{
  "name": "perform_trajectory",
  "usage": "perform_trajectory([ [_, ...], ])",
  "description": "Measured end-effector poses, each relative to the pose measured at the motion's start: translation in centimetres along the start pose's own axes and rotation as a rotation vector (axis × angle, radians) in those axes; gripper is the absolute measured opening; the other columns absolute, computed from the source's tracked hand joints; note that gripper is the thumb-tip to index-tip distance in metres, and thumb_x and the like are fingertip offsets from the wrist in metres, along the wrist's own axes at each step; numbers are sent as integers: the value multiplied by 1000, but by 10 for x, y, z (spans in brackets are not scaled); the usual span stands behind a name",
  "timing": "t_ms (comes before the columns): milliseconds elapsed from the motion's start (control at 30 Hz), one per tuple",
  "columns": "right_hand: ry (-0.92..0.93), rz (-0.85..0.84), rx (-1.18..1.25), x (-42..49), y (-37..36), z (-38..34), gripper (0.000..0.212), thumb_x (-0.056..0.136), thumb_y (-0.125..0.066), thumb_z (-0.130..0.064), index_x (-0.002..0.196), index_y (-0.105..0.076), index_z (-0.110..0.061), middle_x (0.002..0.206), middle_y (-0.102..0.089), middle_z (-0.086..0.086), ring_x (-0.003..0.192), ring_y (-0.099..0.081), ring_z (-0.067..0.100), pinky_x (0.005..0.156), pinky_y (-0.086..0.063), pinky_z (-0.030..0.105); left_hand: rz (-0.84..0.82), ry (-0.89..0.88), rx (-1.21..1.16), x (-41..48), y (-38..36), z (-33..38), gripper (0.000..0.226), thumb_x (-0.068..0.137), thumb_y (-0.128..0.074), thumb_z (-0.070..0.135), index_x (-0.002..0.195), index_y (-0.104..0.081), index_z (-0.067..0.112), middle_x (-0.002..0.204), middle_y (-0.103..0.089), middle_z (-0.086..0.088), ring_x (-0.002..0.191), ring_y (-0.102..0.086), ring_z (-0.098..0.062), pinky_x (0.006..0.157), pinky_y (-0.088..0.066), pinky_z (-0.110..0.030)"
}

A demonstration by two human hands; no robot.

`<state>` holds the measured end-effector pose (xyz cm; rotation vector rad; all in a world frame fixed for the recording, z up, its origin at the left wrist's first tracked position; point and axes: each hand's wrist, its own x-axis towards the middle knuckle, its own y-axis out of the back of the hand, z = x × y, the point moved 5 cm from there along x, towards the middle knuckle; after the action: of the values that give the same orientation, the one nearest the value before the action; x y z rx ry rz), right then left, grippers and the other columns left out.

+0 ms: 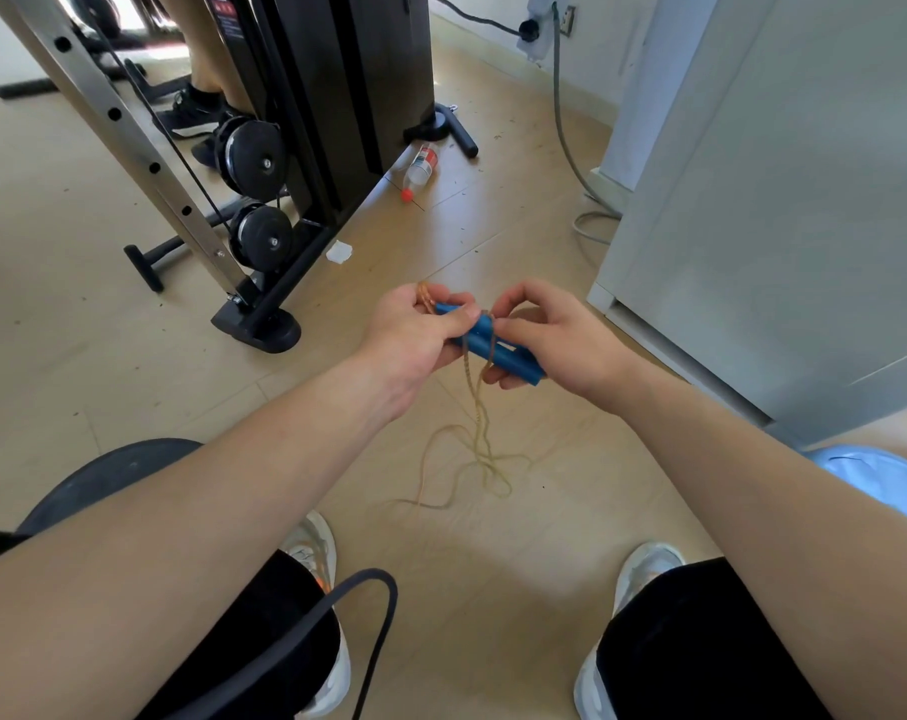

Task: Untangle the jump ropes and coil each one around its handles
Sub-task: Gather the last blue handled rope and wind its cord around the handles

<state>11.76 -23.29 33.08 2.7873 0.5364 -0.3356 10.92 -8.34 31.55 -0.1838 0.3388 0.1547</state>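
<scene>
At frame centre we are holding the blue handles point(493, 347) together — left hand point(415, 340) fingers clamped on them, right hand point(550, 340) fingers pinching the tan rope point(474, 402). We are barely starting coiling — most rope is lying loose on the floor point(493, 563).
</scene>
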Motion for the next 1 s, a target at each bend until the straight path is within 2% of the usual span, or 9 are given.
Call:
perform_trajectory([
  [133, 62, 11, -138, 0, 2, 0, 17, 95, -64, -16, 100, -50, -8, 96, -69, 16, 73, -72, 35, 64, -59, 50, -13, -8, 19, 1, -1, -5, 22, 91, -65, -4, 91, -50, 12, 104, -68, -5, 89, -71, -18, 74, -58, -30],
  [300, -9, 46, -190, 7, 8, 7, 37, 80, -81, -35, 93, -49, -21, 95, -73, 12, 65, -62, 18, 57, -49, 31, -80, 9, -26, -3, -8, -9, 22, 94, -60, -6, 90, -48, 12, 107, -65, -11, 98, -69, -27, 79, -58, -32],
  [467, -99, -58, -147, 3, 6, 11, 55, 80, -80, -37, 112, -47, -8, 94, -74, 16, 68, -74, 30, 68, -59, 48, -137, 56, -86, -6, -14, -11, 23, 96, -54, -9, 88, -45, 11, 104, -63, -12, 85, -69, -24, 76, -60, -30],
  [600, -87, -52, -189, 0, 7, 8, 57, 75, -84, -38, 111, -48, -10, 86, -76, 9, 62, -73, 24, 53, -57, 32, -183, 138, -115, -8, -18, -11, 25, 97, -57, -3, 85, -42, 15, 101, -64, -13, 89, -64, -29, 89, -55, -41],
  [667, -73, -30, -222, 1, 7, 8, 57, 73, -86, -39, 108, -50, -13, 87, -76, 6, 65, -73, 24, 58, -58, 35, -204, 148, -114, -10, -20, -10, 28, 94, -60, -3, 84, -41, 15, 102, -64, -15, 89, -65, -30, 89, -54, -42],
  [767, -67, 33, -310, 3, 7, 10, 60, 66, -85, -47, 106, -50, -20, 93, -72, -1, 76, -67, 17, 69, -55, 34, -162, 108, -98, -10, -21, -7, 33, 90, -59, -13, 81, -41, 14, 104, -62, -13, 84, -69, -25, 71, -58, -31],
  [833, -73, 42, -297, 3, 3, 13, 68, 63, -87, -47, 110, -45, -22, 100, -69, -2, 79, -65, 14, 73, -55, 35, -155, 90, -121, -11, -23, -4, 35, 90, -55, -16, 79, -40, 14, 102, -60, -12, 90, -69, -27, 67, -57, -30],
  [933, -107, -10, -173, 1, -4, 22, 89, 58, -90, -37, 126, -35, -23, 105, -70, 5, 76, -64, 19, 76, -58, 46, -174, 61, -170, -12, -26, -2, 36, 91, -51, -18, 80, -40, 14, 101, -60, -12, 106, -69, -30, 73, -59, -31],
  [1000, -130, -56, -113, 3, -7, 28, 88, 58, -88, -29, 131, -39, -21, 99, -73, 9, 78, -69, 24, 81, -57, 51, -190, 49, -195, -13, -27, -4, 35, 91, -50, -19, 82, -41, 13, 101, -61, -12, 114, -67, -33, 82, -60, -33],
])
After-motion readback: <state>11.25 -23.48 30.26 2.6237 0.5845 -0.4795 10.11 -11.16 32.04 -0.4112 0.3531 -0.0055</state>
